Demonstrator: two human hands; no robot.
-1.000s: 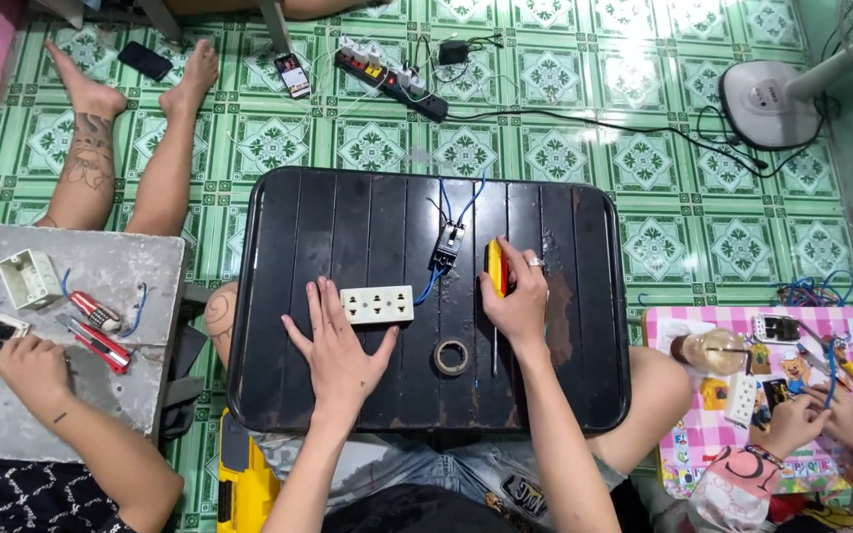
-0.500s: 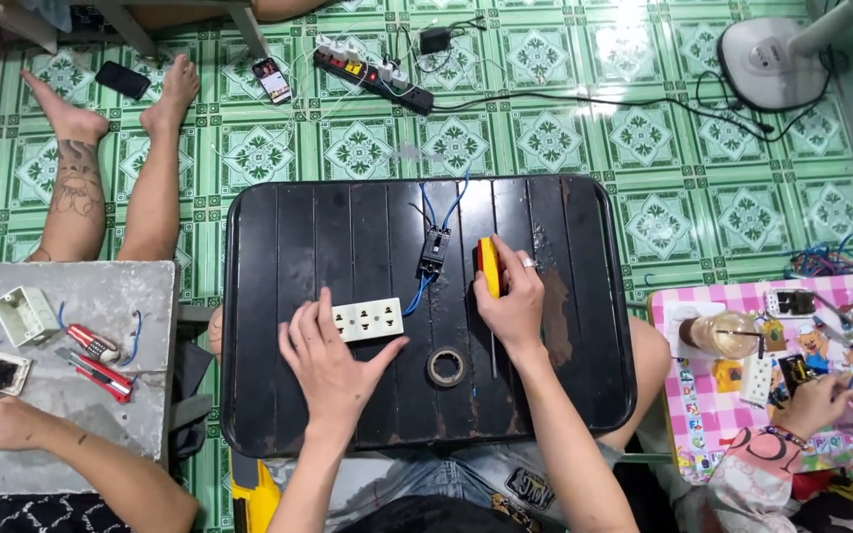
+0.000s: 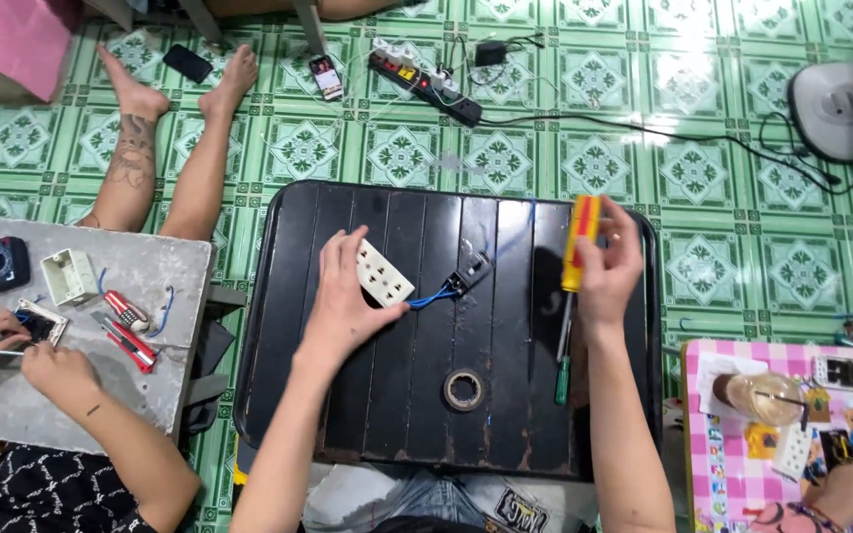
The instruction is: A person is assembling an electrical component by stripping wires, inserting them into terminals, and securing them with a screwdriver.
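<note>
One low black slatted table (image 3: 397, 415) served as landmark, its four rounded edges all in view over green patterned floor tiles (image 3: 742, 257).

Left hand (image 3: 348, 296), near the table's centre-left, pinched one white rectangular socket plate (image 3: 384, 273) between thumb and fingers, plate tilted up off the surface. Two blue wires (image 3: 433, 295) ran from the plate to one small black module (image 3: 468, 276) lying on the table just right of it.

Right hand (image 3: 606, 268), toward the table's right edge, was closed around the yellow-and-red handle of one screwdriver (image 3: 575, 262), shaft pointing down toward the near edge. One thin green-handled tool (image 3: 562, 380) lay just below it; whether the shaft touched it, could not tell.

One roll of black tape (image 3: 463, 390) lay flat on the table's near half, well apart from both hands. Bare tabletop lay open at far left, along the near edge, and between the hands.

Left of the table: one grey board (image 3: 140, 271), another person's two hands (image 3: 22, 345) at work there. Right of the table: one pink checked surface (image 3: 733, 464). Beyond the far edge: one black power strip (image 3: 426, 84).
</note>
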